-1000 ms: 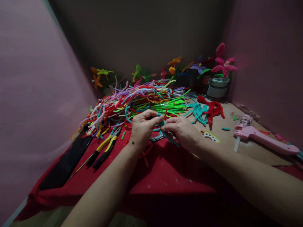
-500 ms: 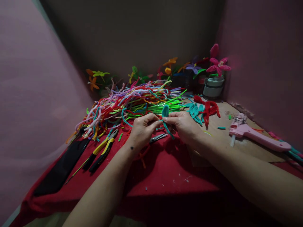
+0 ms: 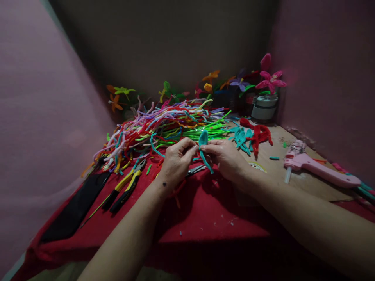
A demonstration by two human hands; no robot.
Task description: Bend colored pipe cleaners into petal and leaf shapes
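Between my two hands is a teal pipe cleaner, bent into an upright petal-shaped loop with a tail hanging below. My left hand pinches it from the left with thumb and forefinger at the base of the loop. From the other side my right hand pinches the same spot, its lower fingers curled. Scissors lie on the red cloth under the hands, partly hidden. Several teal pipe cleaner petals and red ones rest right of my right hand.
A heap of coloured pipe cleaners fills the table's back. Yellow-black pliers and a black flat object lie left. A pink glue gun rests on a board at right. A pink flower stands in a pot behind.
The teal loop has shifted very slightly left and its tail hangs a little differently. My right hand has turned slightly; both hands keep their pinch.
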